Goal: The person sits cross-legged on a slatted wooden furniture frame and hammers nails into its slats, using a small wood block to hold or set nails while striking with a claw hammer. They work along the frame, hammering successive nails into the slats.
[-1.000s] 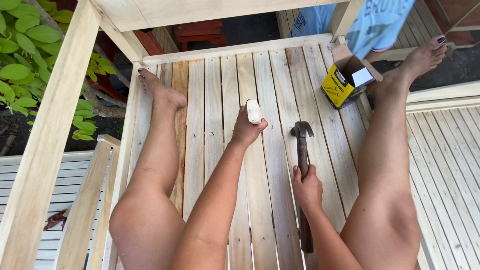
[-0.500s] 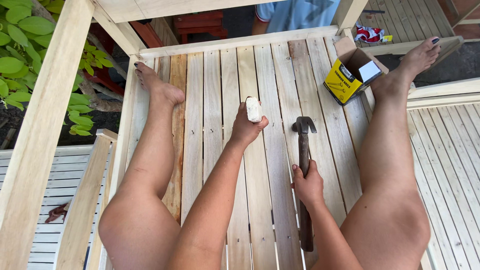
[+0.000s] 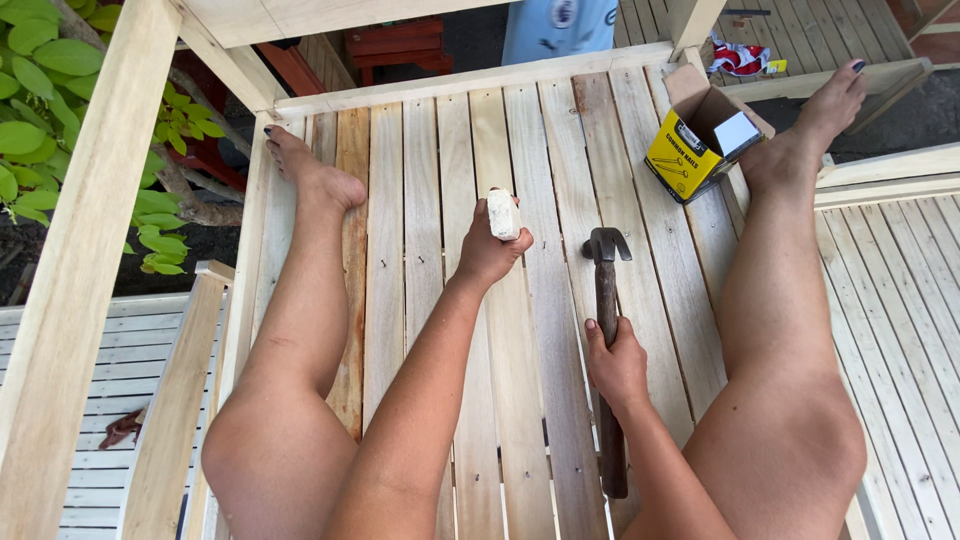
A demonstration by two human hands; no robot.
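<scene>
Your left hand (image 3: 487,250) still grips the small white block (image 3: 503,214) and your right hand (image 3: 617,362) still grips the hammer (image 3: 606,330); nothing has moved, so no hitting has started.

Small white block (image 3: 503,214) held upright; brown hammer (image 3: 606,330) flat on slats.

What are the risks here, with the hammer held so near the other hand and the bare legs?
1. The left hand holds a small white block close to the hammer head; a swing might hit fingers.
2. Bare legs lie on both sides of the slats; a slipped blow could strike one.
3. The open yellow box sits by the right foot; a kick may tip it.
</scene>
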